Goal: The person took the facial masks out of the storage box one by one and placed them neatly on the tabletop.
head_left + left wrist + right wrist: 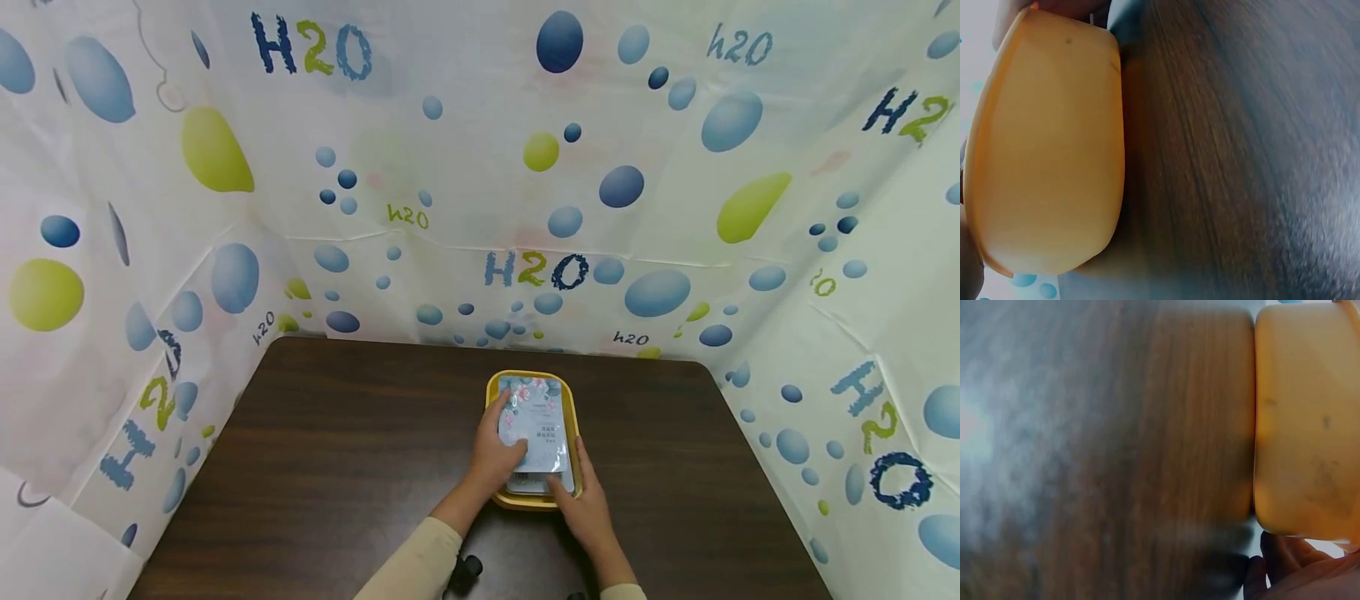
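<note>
In the head view, a light blue flat packet (546,417) printed with pink flowers and small text lies over the yellow tray (536,504). A second packet (527,482) shows beneath its near edge. My left hand (492,450) holds the upper packet at its left side, thumb on its face and fingers along its edge. My right hand (587,504) grips the tray's near right corner, thumb over the rim by the packets and fingers along the outer wall. Both wrist views show the tray's smooth outer side, with right fingers (1285,559) below it.
The tray stands on a dark brown wooden table (360,433), toward its far edge. A white sheet (465,167) with blue and green drops and H2O lettering hangs behind and at both sides. A small black object (467,573) is beside the left sleeve (420,558).
</note>
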Tool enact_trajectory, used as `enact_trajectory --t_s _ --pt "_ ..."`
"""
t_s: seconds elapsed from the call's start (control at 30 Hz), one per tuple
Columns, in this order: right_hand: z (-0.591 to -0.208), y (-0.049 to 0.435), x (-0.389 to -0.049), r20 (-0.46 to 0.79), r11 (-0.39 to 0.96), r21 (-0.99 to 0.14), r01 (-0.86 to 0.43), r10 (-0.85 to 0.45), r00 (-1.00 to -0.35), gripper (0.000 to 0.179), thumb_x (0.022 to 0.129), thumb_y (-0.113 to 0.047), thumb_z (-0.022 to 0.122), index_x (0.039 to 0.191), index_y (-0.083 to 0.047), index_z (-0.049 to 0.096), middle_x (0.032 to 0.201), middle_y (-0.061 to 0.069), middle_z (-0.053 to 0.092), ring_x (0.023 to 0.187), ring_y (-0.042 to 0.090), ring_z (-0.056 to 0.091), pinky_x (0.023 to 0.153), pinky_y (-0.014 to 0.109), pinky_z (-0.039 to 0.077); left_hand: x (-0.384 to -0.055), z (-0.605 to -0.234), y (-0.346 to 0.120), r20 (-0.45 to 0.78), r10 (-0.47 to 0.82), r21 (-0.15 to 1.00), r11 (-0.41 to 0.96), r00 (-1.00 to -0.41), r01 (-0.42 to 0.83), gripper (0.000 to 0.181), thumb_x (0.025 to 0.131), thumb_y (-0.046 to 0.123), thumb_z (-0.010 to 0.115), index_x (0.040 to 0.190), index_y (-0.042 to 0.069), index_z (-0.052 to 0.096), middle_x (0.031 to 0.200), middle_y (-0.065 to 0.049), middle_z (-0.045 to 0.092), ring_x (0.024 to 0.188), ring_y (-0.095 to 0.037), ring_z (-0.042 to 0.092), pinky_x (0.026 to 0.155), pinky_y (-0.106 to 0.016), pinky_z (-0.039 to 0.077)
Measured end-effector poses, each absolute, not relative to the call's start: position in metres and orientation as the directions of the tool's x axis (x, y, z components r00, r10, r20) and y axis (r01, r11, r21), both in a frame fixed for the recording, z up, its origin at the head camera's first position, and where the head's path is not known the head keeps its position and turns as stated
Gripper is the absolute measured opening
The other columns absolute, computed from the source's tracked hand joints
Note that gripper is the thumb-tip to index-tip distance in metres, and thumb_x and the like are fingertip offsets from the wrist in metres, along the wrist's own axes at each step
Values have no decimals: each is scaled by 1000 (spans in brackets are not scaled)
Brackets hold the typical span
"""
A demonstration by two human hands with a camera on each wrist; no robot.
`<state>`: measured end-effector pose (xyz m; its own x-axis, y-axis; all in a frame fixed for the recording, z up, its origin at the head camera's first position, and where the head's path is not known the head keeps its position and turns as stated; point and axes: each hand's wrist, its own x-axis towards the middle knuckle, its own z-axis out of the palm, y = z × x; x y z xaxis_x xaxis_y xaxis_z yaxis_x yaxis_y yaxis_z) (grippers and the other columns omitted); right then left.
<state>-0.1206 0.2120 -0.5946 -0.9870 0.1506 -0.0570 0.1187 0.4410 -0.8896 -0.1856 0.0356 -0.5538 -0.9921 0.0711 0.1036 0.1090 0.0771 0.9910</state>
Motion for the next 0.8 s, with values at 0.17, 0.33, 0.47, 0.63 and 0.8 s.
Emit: enact_trajectory --t_s 0.17,0.33,0.47,0.63,0.8 --pt "-597 210 -121 -35 465 -878 114 175 -984 83 95 -26 68 164 -25 22 166 19 31 151 42 34 121 61 31 -187 -554 32 78 -7 996 -43 -997 78 88 78 -8 68 158 14 38 162 -16 38 142 -33 43 115 -50 39" --pt "-595 208 -121 -22 480 -871 103 171 -985 80 96 -23 66 164 -25 23 165 21 34 149 43 36 120 61 32 -189 -552 26 39 -8 991 -127 -999 40 88 80 -9 67 159 16 36 165 -14 34 145 -32 41 120 -52 35" --pt "-593 207 -121 -29 482 -870 104 160 -987 80 97 -24 65 164 -24 23 165 20 32 150 43 35 121 62 31 -194 -548 19 39 -24 989 -143 -999 42 87 80 -10 67 158 16 37 164 -13 36 141 -33 45 120 -53 37" --pt "-592 209 -119 -47 472 -873 121 166 -985 80 97 -23 65 165 -26 21 165 21 32 150 43 35 121 61 30 -203 -543 10 57 -32 988 -143 -998 60 87 80 -10 67 158 15 36 164 -14 36 136 -33 48 118 -51 39" --pt "-593 211 -119 -43 470 -874 123 178 -983 81 96 -22 66 164 -28 22 165 20 33 149 42 37 121 60 31 -208 -538 2 67 -31 986 -154 -997 71 89 80 -11 66 159 15 35 163 -15 37 127 -31 52 107 -32 50"
